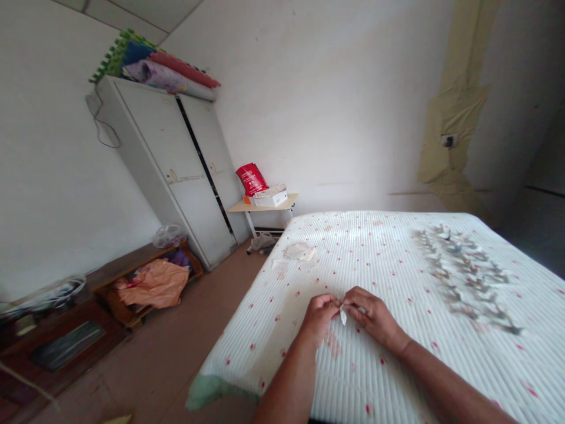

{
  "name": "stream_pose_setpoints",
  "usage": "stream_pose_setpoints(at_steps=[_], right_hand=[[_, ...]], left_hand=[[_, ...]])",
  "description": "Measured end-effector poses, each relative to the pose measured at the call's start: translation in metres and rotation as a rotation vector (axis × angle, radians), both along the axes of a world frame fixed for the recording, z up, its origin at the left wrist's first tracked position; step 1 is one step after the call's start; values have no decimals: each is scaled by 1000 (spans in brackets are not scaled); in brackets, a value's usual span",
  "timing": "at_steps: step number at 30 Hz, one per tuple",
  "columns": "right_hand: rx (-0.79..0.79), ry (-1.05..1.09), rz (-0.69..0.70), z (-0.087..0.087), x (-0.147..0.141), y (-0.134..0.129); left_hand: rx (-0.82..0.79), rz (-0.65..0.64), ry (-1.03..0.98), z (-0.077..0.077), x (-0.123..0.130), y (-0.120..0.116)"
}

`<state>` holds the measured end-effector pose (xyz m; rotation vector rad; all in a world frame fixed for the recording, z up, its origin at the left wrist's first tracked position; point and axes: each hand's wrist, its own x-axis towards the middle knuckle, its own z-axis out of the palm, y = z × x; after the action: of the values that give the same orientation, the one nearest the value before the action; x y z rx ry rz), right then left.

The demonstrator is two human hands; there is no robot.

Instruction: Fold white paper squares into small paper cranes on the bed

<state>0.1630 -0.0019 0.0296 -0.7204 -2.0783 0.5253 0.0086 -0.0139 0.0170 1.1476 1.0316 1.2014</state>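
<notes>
Over the near part of the bed, my left hand (pixel 321 315) and my right hand (pixel 369 312) meet fingertip to fingertip. Both pinch a small folded piece of paper (pixel 343 317), whose pale pointed end hangs below the fingers. To the right, several small folded paper figures (pixel 463 268) stand in rows on the bedspread; they look like paper cranes, though they are blurred. A few flat paper sheets (pixel 300 252) lie on the bed ahead and to the left.
The white, red-dotted bedspread (pixel 353 247) covers the bed. Behind it stands a small table (pixel 241 206) with a red bag (pixel 251 179) and a white box (pixel 271 199). A grey cabinet (pixel 163 147) is against the wall. Low wooden furniture (pixel 126 309) with an orange cloth or bag (pixel 156 282) lines the left.
</notes>
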Motion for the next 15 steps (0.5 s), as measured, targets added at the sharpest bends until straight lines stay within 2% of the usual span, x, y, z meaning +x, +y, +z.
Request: stream_pose_setpoints(at_steps=[5, 11, 15], right_hand=[[89, -68, -10, 6, 0, -4], [316, -151, -157, 2, -2, -3], [334, -153, -155, 0, -4, -2]], left_hand=[[2, 61, 34, 8, 4, -3], [32, 104, 81, 5, 4, -3], [41, 104, 73, 2, 3, -3]])
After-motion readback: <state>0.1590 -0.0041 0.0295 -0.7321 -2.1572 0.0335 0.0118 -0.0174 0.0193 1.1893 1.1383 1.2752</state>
